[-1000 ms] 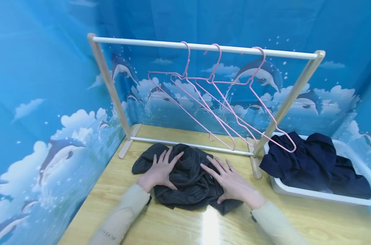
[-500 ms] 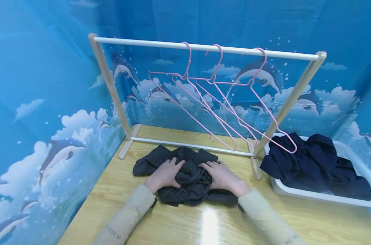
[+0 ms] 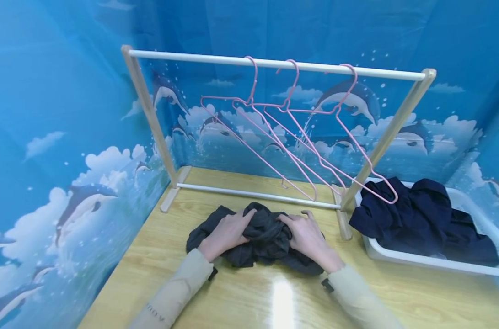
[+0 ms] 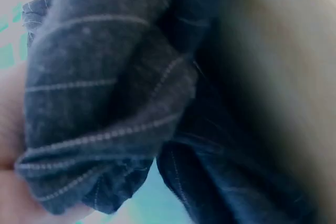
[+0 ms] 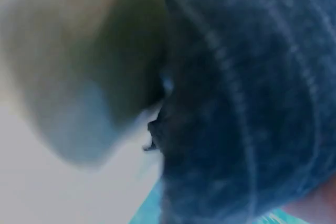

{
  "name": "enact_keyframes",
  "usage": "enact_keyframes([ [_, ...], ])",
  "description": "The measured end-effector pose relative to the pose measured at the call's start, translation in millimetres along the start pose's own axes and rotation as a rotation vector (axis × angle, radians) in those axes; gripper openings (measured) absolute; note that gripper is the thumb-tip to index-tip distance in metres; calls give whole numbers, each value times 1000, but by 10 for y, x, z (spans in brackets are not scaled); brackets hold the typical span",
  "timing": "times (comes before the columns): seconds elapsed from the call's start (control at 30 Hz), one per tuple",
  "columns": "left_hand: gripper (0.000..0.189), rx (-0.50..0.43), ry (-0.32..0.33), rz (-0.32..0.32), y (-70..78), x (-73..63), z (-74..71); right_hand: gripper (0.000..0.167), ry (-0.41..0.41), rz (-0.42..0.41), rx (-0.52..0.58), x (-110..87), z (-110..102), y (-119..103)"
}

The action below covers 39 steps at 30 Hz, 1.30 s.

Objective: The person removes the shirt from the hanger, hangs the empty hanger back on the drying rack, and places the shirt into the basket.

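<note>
A dark garment with thin pale stripes [image 3: 265, 234] is bunched up over the table in front of the rack. My left hand [image 3: 228, 232] grips its left part, fingers curled into the cloth. On the other side my right hand [image 3: 310, 235] grips the right part. Up close in the left wrist view, the striped cloth [image 4: 89, 82] hangs in folds, with a bit of the left hand showing at the left edge. Striped cloth [image 5: 241, 98] also fills much of the right wrist view, hiding most of the right hand. The garment's shape is lost in the folds.
Behind the garment stands a rack with a white top bar [image 3: 191, 57] and wooden legs. Three pink hangers [image 3: 292, 109] hang from it. At the right, a white basket [image 3: 422, 262] holds dark navy clothing [image 3: 426, 224]. A dolphin-print curtain surrounds the wooden table [image 3: 228, 297].
Both hands went from spread flat on the garment to gripping it. The cloth is gathered into a tighter, raised bunch between them, its front edge drawn back. Rack and basket stay put.
</note>
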<state>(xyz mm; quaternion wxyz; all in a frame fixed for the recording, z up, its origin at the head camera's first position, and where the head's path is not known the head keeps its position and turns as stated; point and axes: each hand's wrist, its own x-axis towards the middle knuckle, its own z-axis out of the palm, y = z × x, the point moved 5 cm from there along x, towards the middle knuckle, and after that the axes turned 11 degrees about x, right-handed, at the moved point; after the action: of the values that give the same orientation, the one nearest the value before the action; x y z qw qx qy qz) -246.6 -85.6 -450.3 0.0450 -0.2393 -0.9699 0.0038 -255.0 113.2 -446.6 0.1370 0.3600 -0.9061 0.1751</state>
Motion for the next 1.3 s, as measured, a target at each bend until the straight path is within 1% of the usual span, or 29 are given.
enact_keyframes([
  [0.07,80,-18,50,28,61,30,-129,58,34,-6,-10,-50,-174,12],
  [0.13,77,-29,99,61,141,59,-276,58,77,-30,-38,-106,-364,28],
  [0.23,73,-17,159,110,293,102,-476,61,150,-73,-92,-211,-635,51],
  [0.3,71,39,202,146,412,120,-584,63,197,-93,-132,-296,-779,60],
  [0.43,72,235,304,196,676,138,-719,67,247,-102,-185,-509,-954,75],
  [0.5,73,307,352,211,799,150,-765,69,268,-99,-206,-616,-1024,79],
  [0.53,74,325,369,219,856,161,-782,69,280,-98,-214,-669,-1058,84],
  [0.6,76,355,400,232,966,191,-807,70,307,-90,-227,-770,-1139,94],
  [0.77,70,407,459,260,1212,271,-847,68,347,-50,-246,-989,-1325,133],
  [0.93,66,395,506,289,1448,363,-886,67,355,-3,-266,-1200,-1479,209],
  [1.07,65,379,547,301,1653,437,-952,65,362,34,-290,-1365,-1641,280],
  [1.2,61,358,604,309,1878,532,-1036,66,409,64,-309,-1519,-1834,348],
  [1.3,53,338,667,318,2061,621,-1088,67,458,85,-328,-1630,-1964,429],
])
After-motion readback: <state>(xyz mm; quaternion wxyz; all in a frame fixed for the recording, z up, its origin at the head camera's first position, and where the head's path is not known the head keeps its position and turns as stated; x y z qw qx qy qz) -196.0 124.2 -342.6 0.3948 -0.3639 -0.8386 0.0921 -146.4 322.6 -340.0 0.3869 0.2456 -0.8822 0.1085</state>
